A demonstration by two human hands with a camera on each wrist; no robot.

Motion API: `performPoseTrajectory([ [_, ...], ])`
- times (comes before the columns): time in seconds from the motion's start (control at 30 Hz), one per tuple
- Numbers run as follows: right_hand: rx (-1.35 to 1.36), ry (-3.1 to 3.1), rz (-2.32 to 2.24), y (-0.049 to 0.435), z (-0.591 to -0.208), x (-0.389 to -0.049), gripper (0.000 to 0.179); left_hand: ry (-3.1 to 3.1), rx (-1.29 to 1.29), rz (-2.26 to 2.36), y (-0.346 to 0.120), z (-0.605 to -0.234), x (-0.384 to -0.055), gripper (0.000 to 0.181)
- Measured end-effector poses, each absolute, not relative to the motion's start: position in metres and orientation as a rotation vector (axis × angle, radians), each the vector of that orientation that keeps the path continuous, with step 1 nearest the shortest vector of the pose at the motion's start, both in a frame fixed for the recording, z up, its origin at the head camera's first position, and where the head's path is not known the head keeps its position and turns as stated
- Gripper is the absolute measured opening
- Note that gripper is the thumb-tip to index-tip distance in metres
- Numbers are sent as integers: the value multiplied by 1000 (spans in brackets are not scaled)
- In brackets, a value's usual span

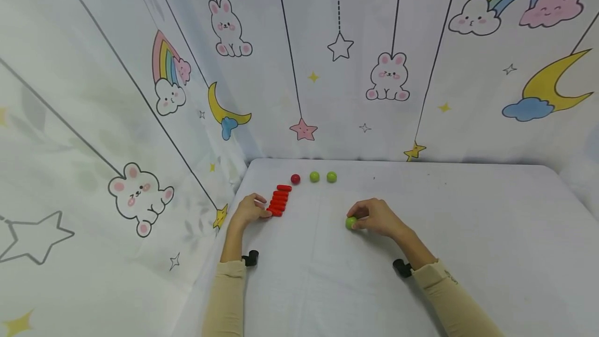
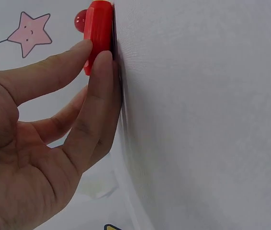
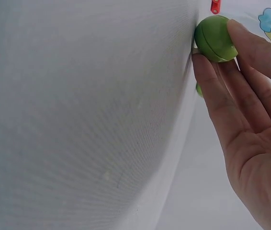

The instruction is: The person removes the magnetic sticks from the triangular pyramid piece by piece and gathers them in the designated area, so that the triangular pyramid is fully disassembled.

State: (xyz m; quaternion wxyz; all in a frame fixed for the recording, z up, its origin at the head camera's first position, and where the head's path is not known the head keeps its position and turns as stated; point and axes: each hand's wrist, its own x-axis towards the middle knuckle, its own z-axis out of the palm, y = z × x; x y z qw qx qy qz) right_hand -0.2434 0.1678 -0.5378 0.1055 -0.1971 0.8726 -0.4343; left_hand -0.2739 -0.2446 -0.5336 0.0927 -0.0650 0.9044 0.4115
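My left hand [image 1: 249, 210] is at the near end of a row of short red rods [image 1: 281, 194]. Its thumb and forefinger pinch the end of the nearest rod [image 2: 99, 31], which lies on the white cloth. Farther right, my right hand [image 1: 380, 217] holds a green ball [image 3: 216, 39] between thumb and fingers, down at the table surface. Beyond the rods sit a red ball [image 1: 295, 179] and two more green balls, one in the middle [image 1: 314, 176] and one at the right [image 1: 331, 177].
A white cloth covers the table [image 1: 444, 233]. Behind it and to the left hang white curtains [image 1: 281, 82] printed with bunnies, stars, moons and rainbows. A small black camera [image 1: 251, 258] is on the left wrist, another camera [image 1: 402, 268] on the right.
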Motion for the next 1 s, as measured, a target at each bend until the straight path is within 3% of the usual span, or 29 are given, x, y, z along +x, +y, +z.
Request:
performPoseTrajectory([
  [0.63,-563,2585,-1291,162,-537,-248,25,2681,-248,1211,-238,-539,-274,41],
  [1.0,-455,2767,-1325,160,-531,-268,25,2722,-208,1196,-233,-528,-269,40],
])
